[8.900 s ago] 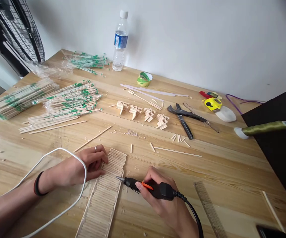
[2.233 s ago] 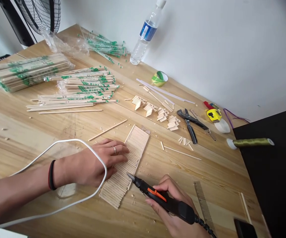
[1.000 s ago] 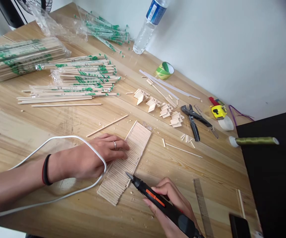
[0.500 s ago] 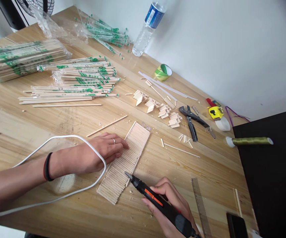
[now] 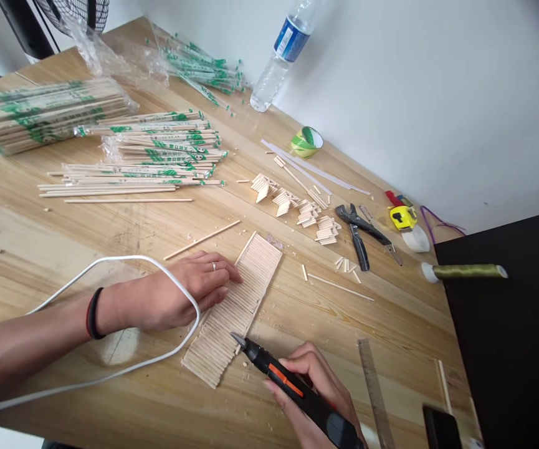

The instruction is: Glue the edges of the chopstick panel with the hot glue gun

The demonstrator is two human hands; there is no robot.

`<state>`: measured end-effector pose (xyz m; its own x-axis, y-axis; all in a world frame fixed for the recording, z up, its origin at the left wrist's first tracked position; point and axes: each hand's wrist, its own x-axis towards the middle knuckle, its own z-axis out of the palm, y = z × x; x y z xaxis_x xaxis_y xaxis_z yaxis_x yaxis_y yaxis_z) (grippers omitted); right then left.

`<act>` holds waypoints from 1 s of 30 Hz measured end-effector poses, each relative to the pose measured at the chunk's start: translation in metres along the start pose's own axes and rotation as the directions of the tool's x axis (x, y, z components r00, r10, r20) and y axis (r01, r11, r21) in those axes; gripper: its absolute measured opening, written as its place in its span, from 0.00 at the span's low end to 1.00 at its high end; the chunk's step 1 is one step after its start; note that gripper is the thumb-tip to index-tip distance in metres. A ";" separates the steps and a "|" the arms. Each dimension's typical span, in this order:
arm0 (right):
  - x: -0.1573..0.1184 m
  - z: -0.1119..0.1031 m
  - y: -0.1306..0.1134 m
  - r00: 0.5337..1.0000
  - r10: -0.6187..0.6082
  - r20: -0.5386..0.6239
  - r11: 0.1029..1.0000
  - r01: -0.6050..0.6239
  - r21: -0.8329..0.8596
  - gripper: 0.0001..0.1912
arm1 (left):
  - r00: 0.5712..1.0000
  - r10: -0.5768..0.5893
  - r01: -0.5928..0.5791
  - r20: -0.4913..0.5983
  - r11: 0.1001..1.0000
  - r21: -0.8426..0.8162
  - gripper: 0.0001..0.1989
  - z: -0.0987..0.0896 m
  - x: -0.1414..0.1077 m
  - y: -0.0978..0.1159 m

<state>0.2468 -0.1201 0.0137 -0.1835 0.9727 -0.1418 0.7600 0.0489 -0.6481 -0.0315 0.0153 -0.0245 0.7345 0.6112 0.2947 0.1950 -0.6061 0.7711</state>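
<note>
A narrow panel of short wooden sticks (image 5: 262, 262), laid side by side, rests slantwise on the table. My left hand (image 5: 197, 280) presses on its left edge with bent fingers close together; the thumb is mostly hidden. In my right hand (image 5: 318, 380) is a black pen-shaped tool (image 5: 292, 383) with an orange slider and a pointed metal tip. That tip is at the panel's lower right part, over or touching the sticks; I cannot tell which. A small stick piece (image 5: 238, 350) lies by the tip. A white cable (image 5: 143, 362) loops across my left wrist.
Wrapped chopstick bundles (image 5: 54, 112) lie at left. A water bottle (image 5: 278, 62) stands by the wall. Zigzag stick pieces (image 5: 282, 201), pliers (image 5: 357, 234), a tape roll (image 5: 306, 142) and a yellow tape measure (image 5: 403, 218) lie beyond the panel. A ruler (image 5: 374, 393) and phone (image 5: 441, 427) are at right.
The tool's tip has moved slightly left and down along the panel with my right hand. My left hand stays in place; the whole view has shifted a little.
</note>
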 end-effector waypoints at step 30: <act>-0.001 -0.003 0.020 0.985 -0.040 -0.170 0.995 0.023 -0.102 0.15 | 0.998 0.036 -0.040 -0.052 0.996 -0.076 0.12 0.003 0.001 -0.007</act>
<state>0.2639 -0.1200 0.0029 -0.1051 0.9944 0.0138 0.8152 0.0941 -0.5714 -0.0304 0.0184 -0.0315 0.7060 0.6148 0.3516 0.1151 -0.5895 0.7995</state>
